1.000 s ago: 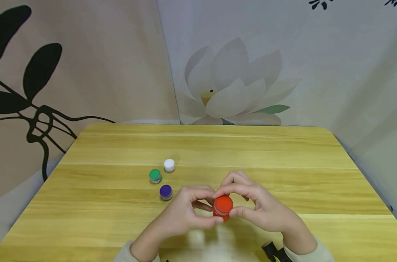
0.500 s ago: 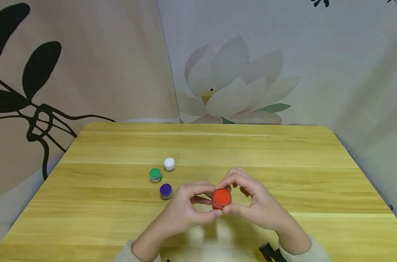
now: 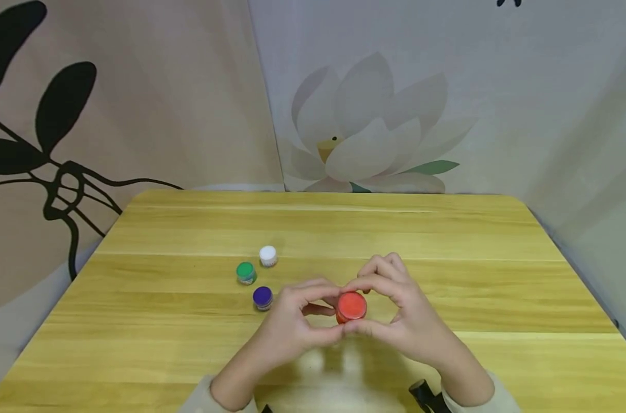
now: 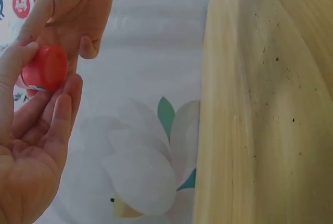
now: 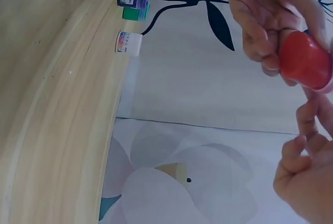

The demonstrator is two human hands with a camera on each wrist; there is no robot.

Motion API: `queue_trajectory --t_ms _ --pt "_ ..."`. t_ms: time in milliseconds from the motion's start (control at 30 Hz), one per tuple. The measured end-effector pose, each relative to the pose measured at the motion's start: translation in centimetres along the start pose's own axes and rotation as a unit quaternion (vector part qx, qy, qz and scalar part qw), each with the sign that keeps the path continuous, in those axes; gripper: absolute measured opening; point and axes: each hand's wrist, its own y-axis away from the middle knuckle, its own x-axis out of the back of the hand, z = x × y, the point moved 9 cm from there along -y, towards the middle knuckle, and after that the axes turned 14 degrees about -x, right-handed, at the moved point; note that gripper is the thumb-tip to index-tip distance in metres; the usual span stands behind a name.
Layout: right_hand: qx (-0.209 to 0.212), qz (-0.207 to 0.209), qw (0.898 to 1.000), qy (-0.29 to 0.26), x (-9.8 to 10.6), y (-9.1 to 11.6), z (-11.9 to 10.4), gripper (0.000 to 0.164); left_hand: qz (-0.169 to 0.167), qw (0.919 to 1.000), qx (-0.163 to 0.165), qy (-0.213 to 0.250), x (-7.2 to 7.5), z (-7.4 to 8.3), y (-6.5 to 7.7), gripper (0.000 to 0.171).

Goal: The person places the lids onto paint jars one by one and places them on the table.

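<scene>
A small red paint jar (image 3: 351, 307) is held up over the table between both hands, its round red top facing the head camera. My left hand (image 3: 292, 321) grips the jar's side from the left, with thumb and fingers around it. From the right, my right hand (image 3: 408, 321) pinches the upper rim between thumb and index finger, its other fingers curled above. In the left wrist view the red jar (image 4: 47, 67) lies across the left fingertips. The right wrist view shows its smooth red base end (image 5: 304, 60); part of the jar is hidden by fingers.
Left of the hands stand a purple-lidded jar (image 3: 262, 298), a green-lidded jar (image 3: 246, 273) and a white-lidded jar (image 3: 268, 256) on the wooden table (image 3: 447, 241). A black object (image 3: 423, 394) is by the right sleeve. A flower-printed curtain (image 3: 364, 120) hangs behind the table.
The jar and both hands have moved slightly away from the body. The right hand has shifted its grip around the rim, and its thumb now sits at the jar's near side.
</scene>
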Motion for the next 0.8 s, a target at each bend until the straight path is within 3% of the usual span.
queue_trajectory --t_ms 200,333,433,633,800 --pt "0.037 -0.025 0.998 -0.048 -0.2 0.1 -0.3 0.042 -0.006 0.9996 0.003 0.026 -0.2 0.2 -0.1 0.035" --pt "0.038 -0.043 0.996 -0.071 -0.3 0.1 -0.2 0.036 -0.008 0.9995 0.001 0.031 -0.2 0.1 -0.1 0.036" --pt "0.012 -0.033 0.997 -0.074 -0.4 -0.1 0.2 0.036 -0.001 0.9997 -0.001 0.025 -0.1 0.0 -0.1 0.035" --pt "-0.083 0.012 0.991 -0.102 -1.0 -0.3 1.7 0.036 0.026 0.9996 -0.010 0.008 0.3 -0.1 0.0 0.033" --pt "-0.084 0.005 0.993 -0.083 -0.9 -0.2 1.7 0.040 0.030 0.9995 0.002 0.000 0.3 -0.2 0.0 0.033"
